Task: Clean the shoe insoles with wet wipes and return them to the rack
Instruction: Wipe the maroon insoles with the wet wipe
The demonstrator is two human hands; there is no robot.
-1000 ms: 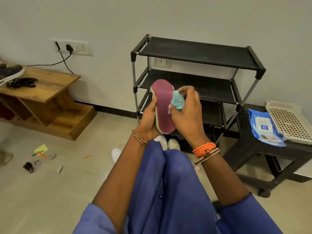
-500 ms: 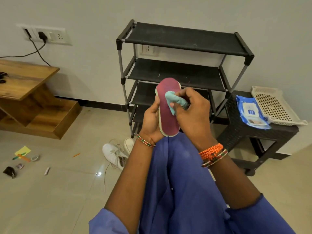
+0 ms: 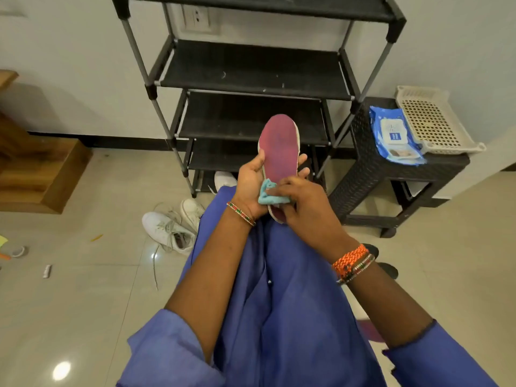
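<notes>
1. The room: a pale tiled floor meets a white wall. A black shoe rack stands against that wall, its visible shelves bare of insoles.
2. A dark wicker stool sits just beside the rack's right legs. A blue wet-wipe pack lies on its top, touching a white perforated tray at the stool's far right corner.
3. White sneakers lie on the floor near the rack's front left leg, laces loose.
4. The insole, maroon face towards the camera, is held upright over the person's lap, in front of the rack's lower shelves.
5. The left hand has its grip curled round the insole's left edge, fingertips showing past the right edge.
6. The right hand pinches a bunched teal wipe against the heel end.
7. To wipe well, I'd judge: brace the insole firmly from behind, unfold the wipe for a broader contact, and stroke heel to toe, since the toe half looks patchy.
</notes>
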